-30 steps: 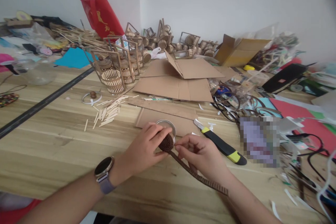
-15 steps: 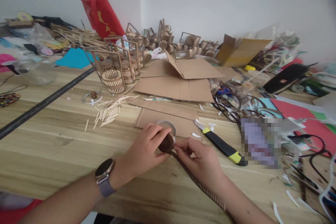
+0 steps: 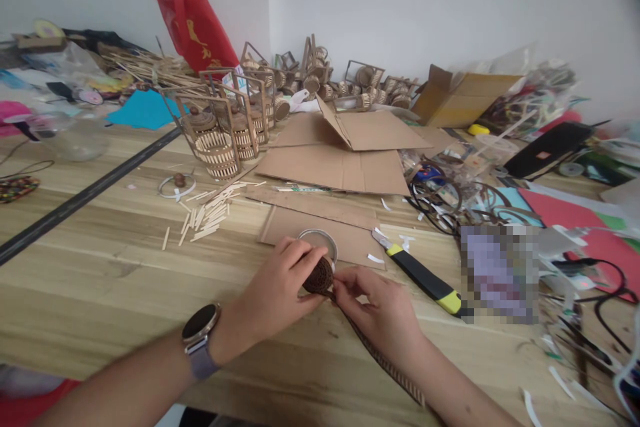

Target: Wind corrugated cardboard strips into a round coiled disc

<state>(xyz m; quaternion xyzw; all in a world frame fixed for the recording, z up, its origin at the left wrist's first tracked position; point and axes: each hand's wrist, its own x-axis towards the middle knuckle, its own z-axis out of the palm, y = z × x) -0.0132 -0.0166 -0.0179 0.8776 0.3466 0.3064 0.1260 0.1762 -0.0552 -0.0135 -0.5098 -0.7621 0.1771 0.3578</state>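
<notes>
Between my hands is a dark brown coil (image 3: 319,275), wound from a strip of corrugated cardboard. My left hand (image 3: 285,277), with a watch on its wrist, grips the coil between thumb and fingers. From the coil's lower right side the loose tail of the corrugated strip (image 3: 383,361) runs down toward the table's front, passing under my right hand (image 3: 377,300). That hand pinches the strip close to the coil. Just behind the coil, a roll of tape (image 3: 330,240) is partly hidden by my left fingers; it rests on a flat cardboard piece (image 3: 285,223).
A utility knife (image 3: 425,280) lies to the right, its blade toward the cardboard sheets (image 3: 335,170). Short wooden sticks (image 3: 210,213) are scattered at left, near small handled baskets (image 3: 217,153). Cables, scraps and coiled strips (image 3: 445,193) crowd the right side.
My right hand has shifted slightly, its fingertips now on the strip beside the coil. The coil has turned a little, and the strip's tail has swung slightly left.
</notes>
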